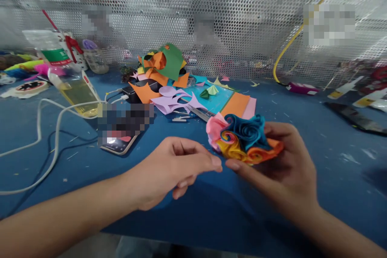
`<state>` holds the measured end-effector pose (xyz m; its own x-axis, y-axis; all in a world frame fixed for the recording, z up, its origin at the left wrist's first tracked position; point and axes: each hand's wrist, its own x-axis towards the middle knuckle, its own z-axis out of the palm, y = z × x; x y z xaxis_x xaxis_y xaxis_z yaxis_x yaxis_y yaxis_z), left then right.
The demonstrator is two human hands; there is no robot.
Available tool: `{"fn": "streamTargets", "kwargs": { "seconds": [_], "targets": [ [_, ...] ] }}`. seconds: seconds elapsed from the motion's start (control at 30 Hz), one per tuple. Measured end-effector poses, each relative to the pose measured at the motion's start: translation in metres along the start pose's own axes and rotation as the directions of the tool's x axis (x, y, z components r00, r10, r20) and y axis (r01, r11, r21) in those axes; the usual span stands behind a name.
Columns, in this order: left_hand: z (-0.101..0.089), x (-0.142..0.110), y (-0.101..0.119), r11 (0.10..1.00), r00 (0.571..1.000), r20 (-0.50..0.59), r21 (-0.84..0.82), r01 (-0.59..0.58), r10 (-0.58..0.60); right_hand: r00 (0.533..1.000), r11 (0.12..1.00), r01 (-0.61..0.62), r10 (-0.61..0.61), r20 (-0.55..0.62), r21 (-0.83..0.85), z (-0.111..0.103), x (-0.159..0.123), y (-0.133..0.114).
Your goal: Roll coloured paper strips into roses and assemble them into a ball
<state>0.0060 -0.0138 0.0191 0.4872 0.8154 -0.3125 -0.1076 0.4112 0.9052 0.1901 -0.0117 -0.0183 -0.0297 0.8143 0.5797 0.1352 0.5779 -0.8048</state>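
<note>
A bunch of rolled paper flowers [242, 137] in pink, blue, yellow and orange is held above the blue table. My right hand [287, 165] is closed around it from the right, with the thumb along its lower edge. Just left of the flowers, my left hand [178, 165] is closed in a pinch, thumb against index finger. Whatever that pinch may hold is too small or hidden to name. Behind the flowers lie a pair of scissors [198, 113], partly covered, and purple paper offcuts [169, 98].
A phone [123, 133] lies left of my hands, with a white cable [56, 145] looping nearby. Behind it stands a large plastic bottle [69, 72] of yellowish liquid. Coloured paper sheets [238, 105] and scraps [172, 62] are piled before the perforated metal panel [242, 16]. A dark phone-like slab [356, 117] lies right.
</note>
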Motion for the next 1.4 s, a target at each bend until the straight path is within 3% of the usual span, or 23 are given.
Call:
{"fn": "streamTargets", "kwargs": {
  "seconds": [0.07,0.13,0.23,0.33,0.63,0.8,1.03,1.4],
  "targets": [
    [-0.006,0.002,0.001,0.991,0.989,-0.079,0.055,-0.125,0.129,0.987,0.979,-0.148,0.137,0.088,0.139,-0.001,0.000,-0.001],
    [-0.012,0.005,0.002,0.961,0.946,-0.179,0.103,-0.257,0.272,0.960,0.941,-0.247,0.207,0.187,0.229,-0.004,0.000,-0.002],
    [-0.019,0.010,0.003,0.907,0.852,-0.309,0.157,-0.392,0.422,0.932,0.908,-0.318,0.247,0.264,0.272,-0.008,0.001,-0.002],
    [-0.019,0.014,0.002,0.877,0.807,-0.345,0.177,-0.446,0.480,0.922,0.889,-0.338,0.246,0.300,0.309,-0.007,0.003,-0.003],
    [-0.014,0.015,-0.005,0.913,0.901,-0.155,0.111,-0.392,0.405,0.881,0.793,-0.414,0.225,0.416,0.447,-0.004,0.010,-0.007],
    [-0.014,0.015,-0.006,0.916,0.909,-0.114,0.052,-0.398,0.401,0.870,0.778,-0.443,0.255,0.421,0.445,-0.005,0.011,-0.007],
    [-0.012,0.016,-0.009,0.931,0.930,-0.048,0.052,-0.361,0.364,0.813,0.709,-0.579,0.465,0.349,0.403,-0.005,0.014,-0.006],
    [-0.012,0.014,-0.010,0.932,0.934,-0.027,0.068,-0.355,0.357,0.799,0.673,-0.600,0.473,0.371,0.433,-0.005,0.014,-0.006]
  ]
}}
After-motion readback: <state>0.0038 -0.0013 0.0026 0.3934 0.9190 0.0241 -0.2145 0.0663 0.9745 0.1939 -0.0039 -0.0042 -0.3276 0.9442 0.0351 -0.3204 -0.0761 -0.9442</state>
